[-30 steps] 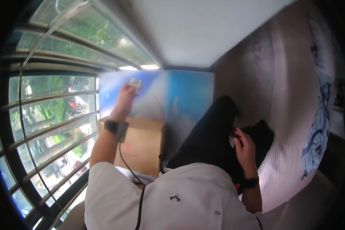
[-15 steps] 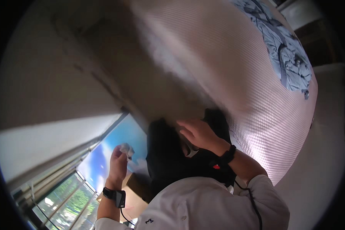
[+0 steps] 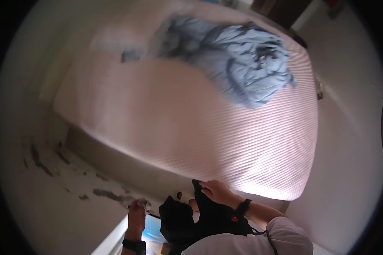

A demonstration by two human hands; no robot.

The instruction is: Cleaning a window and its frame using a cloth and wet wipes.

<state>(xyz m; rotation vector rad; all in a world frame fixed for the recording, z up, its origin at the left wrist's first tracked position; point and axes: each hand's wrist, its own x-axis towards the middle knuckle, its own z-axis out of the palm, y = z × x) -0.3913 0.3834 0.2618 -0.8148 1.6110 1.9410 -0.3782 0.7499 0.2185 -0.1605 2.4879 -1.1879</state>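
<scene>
A crumpled whitish wad [image 3: 144,205] is held at the lower left of the frame, pinched narrowly between the thumb and fingers of the left hand [image 3: 136,216]; what it is made of cannot be told. Below it, at the lower edge, a brown cardboard piece [image 3: 155,247] is partly shown; whether it is a box, and what is in it, cannot be told from so small a part. Just above that, a glossy blue panel [image 3: 152,230] is seen. The right hand [image 3: 219,193] is laid at the knee of the black trousers [image 3: 178,219], lower centre, with its fingers loosely extended and the grip slack. A dark band [image 3: 242,207] is worn on the right wrist; near it a small red mark [image 3: 234,219] is shown, too small to be read. The middle of the frame is filled by a pink quilted mattress [image 3: 178,136], on which, toward the top, a rumpled grey-blue cloth [image 3: 247,63] is spread. At the left, a pale wall [image 3: 72,182] is marked by dark, peeling patches.
</scene>
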